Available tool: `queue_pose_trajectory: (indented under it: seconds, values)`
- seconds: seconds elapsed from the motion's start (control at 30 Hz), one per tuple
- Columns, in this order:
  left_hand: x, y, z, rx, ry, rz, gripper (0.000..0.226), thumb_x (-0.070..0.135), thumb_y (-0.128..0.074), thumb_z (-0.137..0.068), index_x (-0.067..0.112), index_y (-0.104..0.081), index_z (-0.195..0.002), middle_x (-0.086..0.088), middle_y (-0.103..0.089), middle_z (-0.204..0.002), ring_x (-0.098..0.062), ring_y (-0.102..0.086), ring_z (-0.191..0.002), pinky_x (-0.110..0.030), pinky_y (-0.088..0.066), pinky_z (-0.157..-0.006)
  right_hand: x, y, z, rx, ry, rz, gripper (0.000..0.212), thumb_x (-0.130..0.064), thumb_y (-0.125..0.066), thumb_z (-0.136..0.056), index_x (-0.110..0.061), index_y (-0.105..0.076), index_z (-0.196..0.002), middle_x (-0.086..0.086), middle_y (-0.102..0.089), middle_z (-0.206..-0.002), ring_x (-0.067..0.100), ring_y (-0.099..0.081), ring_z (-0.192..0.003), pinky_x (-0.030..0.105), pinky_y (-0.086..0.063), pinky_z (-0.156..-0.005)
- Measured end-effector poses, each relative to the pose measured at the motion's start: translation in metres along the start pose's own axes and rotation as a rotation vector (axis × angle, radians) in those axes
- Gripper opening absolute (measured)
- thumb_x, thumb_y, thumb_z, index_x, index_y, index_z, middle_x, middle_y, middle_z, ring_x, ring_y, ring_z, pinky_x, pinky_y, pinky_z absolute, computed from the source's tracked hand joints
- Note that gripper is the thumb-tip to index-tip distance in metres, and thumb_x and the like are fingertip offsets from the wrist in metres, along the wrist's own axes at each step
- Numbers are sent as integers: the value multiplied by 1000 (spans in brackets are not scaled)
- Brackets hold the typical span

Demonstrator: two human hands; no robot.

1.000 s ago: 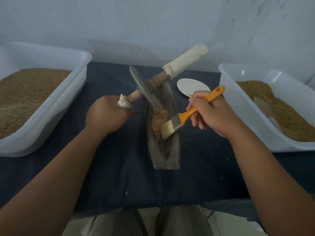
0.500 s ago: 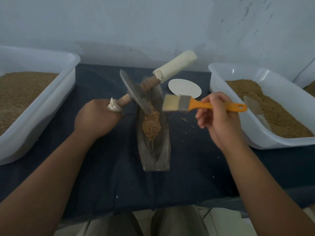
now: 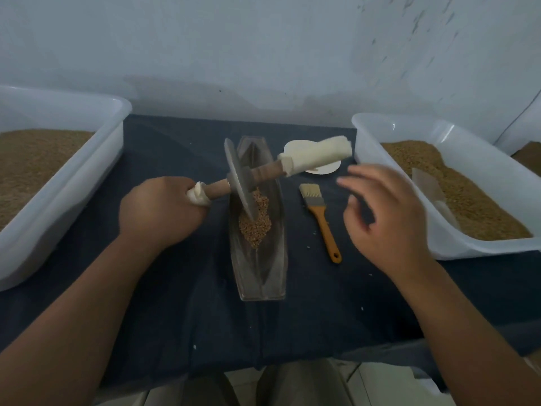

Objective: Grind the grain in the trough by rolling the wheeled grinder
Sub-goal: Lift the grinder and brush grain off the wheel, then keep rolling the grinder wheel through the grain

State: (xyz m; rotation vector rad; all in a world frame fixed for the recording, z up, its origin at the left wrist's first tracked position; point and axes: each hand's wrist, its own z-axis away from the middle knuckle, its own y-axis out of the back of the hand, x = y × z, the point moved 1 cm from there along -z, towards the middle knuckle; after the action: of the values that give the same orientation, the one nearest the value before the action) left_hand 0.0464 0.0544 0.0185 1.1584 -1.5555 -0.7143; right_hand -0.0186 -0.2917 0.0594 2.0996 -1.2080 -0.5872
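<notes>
A narrow metal trough (image 3: pixel 260 276) lies lengthwise on the dark cloth, with a small heap of brown grain (image 3: pixel 255 227) in its middle. The wheeled grinder (image 3: pixel 238 178), a grey metal disc on a wooden axle, stands tilted with its rim in the grain. My left hand (image 3: pixel 159 210) grips the axle's left, cloth-wrapped end. The right handle (image 3: pixel 316 156), wrapped in white cloth, sticks up free. My right hand (image 3: pixel 386 218) hovers empty with spread fingers, just right of the orange-handled brush (image 3: pixel 320 218), which lies on the cloth beside the trough.
Two white plastic tubs of grain flank the work spot, one on the left (image 3: pixel 67 177) and one on the right (image 3: pixel 456 250). A round white disc (image 3: pixel 322 169) lies behind the brush, partly under the right handle. A few loose grains dot the cloth.
My right hand laid the brush down on the cloth to the right of the trough and let go of it. The grinder wheel now tilts less steeply, with its right handle lower.
</notes>
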Motion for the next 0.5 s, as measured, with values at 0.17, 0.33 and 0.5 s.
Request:
queue_pose_trajectory:
  seconds: [0.17,0.33,0.5]
  values:
    - [1,4,2,69,-141,-124,46,56,-57,-94,26,-54,-59,10,-54,-55,-14,-51,-50,-23,-31,-52,-12,-10,-45,-356,11,141,105,-60,-73,-86,-19,-19,-167,1,-32,-168,22,-20,-159,42,-9,-132]
    - [3,8,4,88,-237,-194,46,56,-54,-96,29,-51,-59,11,-51,-54,-13,-48,-48,-23,-31,-51,-18,-25,-55,-375,51,239,44,-45,-74,-86,-26,-68,-125,-2,-73,-94,31,-65,-96,38,-43,-94]
    - [13,14,5,18,-361,-270,38,53,-52,-94,28,-49,-65,9,-52,-61,-12,-48,-54,-27,-29,-52,-15,-22,-53,-620,-15,240,22,-49,-69,-81,-30,-59,-89,-8,-56,-78,18,-60,-73,35,-51,-60]
